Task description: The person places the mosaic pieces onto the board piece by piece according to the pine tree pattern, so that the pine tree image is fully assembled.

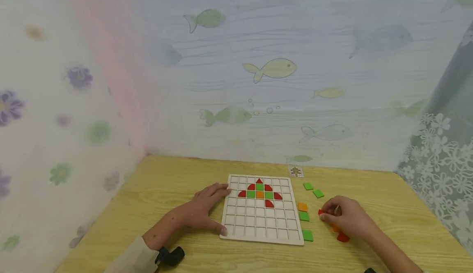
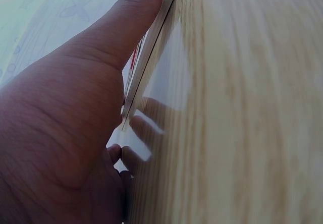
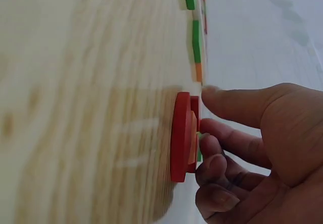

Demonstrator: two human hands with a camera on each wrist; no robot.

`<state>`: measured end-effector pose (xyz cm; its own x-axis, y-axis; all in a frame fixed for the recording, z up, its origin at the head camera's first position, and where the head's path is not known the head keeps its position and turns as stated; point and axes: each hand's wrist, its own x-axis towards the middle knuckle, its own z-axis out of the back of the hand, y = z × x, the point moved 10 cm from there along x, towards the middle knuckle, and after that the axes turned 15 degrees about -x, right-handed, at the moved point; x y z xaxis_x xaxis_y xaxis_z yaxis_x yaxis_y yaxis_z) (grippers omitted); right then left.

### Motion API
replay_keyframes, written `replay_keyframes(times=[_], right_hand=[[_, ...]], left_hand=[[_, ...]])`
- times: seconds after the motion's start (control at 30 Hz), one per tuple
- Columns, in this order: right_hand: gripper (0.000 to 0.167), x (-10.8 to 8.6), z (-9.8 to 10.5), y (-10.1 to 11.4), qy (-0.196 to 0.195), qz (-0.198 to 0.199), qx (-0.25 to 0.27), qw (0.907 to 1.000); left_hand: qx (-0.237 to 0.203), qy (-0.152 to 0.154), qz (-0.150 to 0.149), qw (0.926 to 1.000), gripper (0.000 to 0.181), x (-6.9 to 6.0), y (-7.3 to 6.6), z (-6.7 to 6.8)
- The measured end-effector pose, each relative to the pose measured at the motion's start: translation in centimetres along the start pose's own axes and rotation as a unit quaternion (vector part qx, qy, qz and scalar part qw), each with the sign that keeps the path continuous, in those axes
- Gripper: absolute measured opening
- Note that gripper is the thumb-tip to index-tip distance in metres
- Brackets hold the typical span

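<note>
A white gridded board (image 1: 245, 221) lies on the table, with red, green and orange pieces set in its upper cells. My left hand (image 1: 203, 209) spreads along the board's left edge, thumb at the near corner and fingers at the upper side. To the right of the board, my right hand (image 1: 349, 215) pinches a small red piece (image 1: 320, 212) between thumb and finger; its full outline is hidden. Below that hand lie an orange piece (image 1: 334, 227) and a red rounded piece (image 1: 343, 237). The right wrist view shows this red piece (image 3: 180, 138) close up, near the curled fingers.
Beside the board's right edge are an orange square (image 1: 302, 207) and green squares (image 1: 304, 216). Further back lie two more green squares (image 1: 318, 193). A small pattern card (image 1: 296, 171) sits by the fish-print wall covering (image 1: 273, 133) behind the table.
</note>
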<state>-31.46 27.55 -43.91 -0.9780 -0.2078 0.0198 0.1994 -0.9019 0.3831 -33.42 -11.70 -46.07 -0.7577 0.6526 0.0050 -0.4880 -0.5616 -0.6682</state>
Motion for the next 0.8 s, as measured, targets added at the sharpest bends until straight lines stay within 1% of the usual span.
replay_keyframes(times=[0.1,0.2,0.43,0.67,0.8], right_hand=[[0.017,0.1,-0.3,0.0,0.006,-0.002,-0.004,1.0000],[0.015,0.1,-0.3,0.3,0.004,0.002,-0.010,0.9999],[0.013,0.0,-0.1,1.8,-0.012,0.046,-0.042,0.9979],[0.014,-0.1,-0.1,2.1,-0.010,0.035,-0.045,0.9983],[0.017,-0.1,-0.1,2.2,-0.011,0.037,-0.040,0.9984]], left_hand=[[-0.003,0.000,0.000,1.0000,0.118,0.0,0.0,-0.1],[0.000,-0.002,-0.001,1.0000,0.118,0.0,0.1,-0.1],[-0.005,-0.001,-0.005,1.0000,0.118,-0.1,0.1,-0.1],[-0.004,-0.001,-0.010,0.9999,0.118,0.0,0.0,0.0],[-0.005,0.001,-0.009,1.0000,0.118,0.0,0.0,0.0]])
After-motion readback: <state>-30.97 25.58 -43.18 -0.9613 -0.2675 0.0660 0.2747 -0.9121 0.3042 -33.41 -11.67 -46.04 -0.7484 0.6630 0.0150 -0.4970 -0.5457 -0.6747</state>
